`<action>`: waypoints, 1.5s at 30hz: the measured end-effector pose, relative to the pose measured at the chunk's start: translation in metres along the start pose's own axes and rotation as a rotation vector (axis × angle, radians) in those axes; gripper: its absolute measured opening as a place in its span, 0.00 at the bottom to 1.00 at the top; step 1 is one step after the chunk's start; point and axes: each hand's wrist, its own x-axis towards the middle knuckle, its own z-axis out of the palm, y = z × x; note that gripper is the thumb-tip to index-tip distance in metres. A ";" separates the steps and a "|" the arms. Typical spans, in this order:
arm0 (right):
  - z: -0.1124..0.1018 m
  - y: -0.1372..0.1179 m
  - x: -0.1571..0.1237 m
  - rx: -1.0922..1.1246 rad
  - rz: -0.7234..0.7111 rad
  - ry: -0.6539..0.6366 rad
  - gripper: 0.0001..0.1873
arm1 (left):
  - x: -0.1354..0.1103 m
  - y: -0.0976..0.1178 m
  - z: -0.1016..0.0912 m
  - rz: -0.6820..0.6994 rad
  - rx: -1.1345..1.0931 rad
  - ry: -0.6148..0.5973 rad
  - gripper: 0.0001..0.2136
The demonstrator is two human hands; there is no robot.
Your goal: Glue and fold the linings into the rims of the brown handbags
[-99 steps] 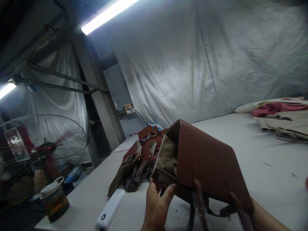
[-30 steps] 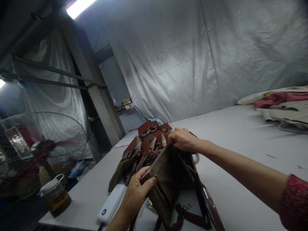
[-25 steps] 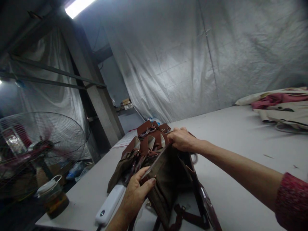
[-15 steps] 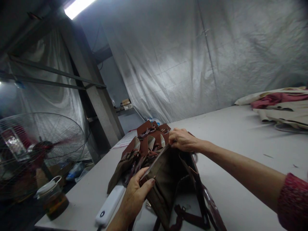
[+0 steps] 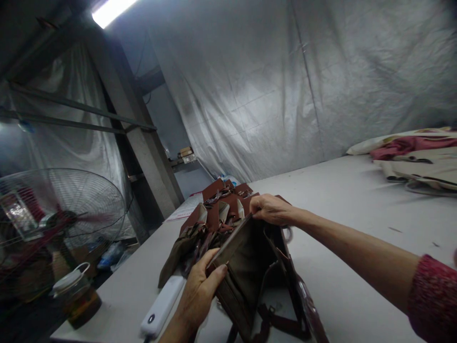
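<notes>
A brown leather bag [image 5: 250, 267] with an olive lining lies mouth-up on the white table [image 5: 357, 219]. My left hand [image 5: 200, 293] pinches the near end of its rim, thumb over the edge. My right hand [image 5: 269, 209] grips the far end of the rim, fingers curled over it, and the arm has a dark red sleeve. The two hands hold the mouth apart so the lining shows. The bag's straps [image 5: 278, 324] trail toward me. Just behind it lies a pile of similar brown bags [image 5: 217, 214].
A white power bank [image 5: 160, 307] lies by my left wrist near the table's left edge. A jar with brown liquid [image 5: 76, 297] stands at the near left corner, with a spinning fan [image 5: 60, 214] beyond. Folded fabrics [image 5: 414, 159] lie far right.
Three seconds ago the bag was held up on its side; now it rests mouth-up with both hands on its rim. Over the last second the hands have barely shifted.
</notes>
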 end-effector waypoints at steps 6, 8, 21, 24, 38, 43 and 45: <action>-0.006 -0.005 -0.004 -0.019 0.011 -0.020 0.06 | 0.001 0.000 -0.001 -0.001 0.025 0.037 0.19; -0.007 -0.004 -0.004 -0.025 -0.036 -0.035 0.07 | 0.000 0.001 0.000 -0.001 0.029 0.055 0.19; -0.006 0.003 -0.006 -0.221 -0.055 -0.038 0.12 | -0.002 0.005 0.005 -0.012 -0.038 0.027 0.20; -0.008 0.000 -0.009 -0.212 -0.117 -0.035 0.11 | -0.002 0.006 0.005 -0.018 -0.040 0.013 0.20; -0.008 -0.002 -0.004 -0.142 -0.224 -0.058 0.09 | -0.002 0.007 0.006 -0.011 -0.037 0.027 0.19; -0.005 -0.002 -0.002 -0.142 -0.300 -0.030 0.06 | -0.001 0.007 0.006 -0.014 -0.027 0.007 0.19; -0.004 -0.002 -0.002 -0.104 -0.306 -0.020 0.05 | -0.001 0.007 0.005 -0.011 -0.023 0.012 0.19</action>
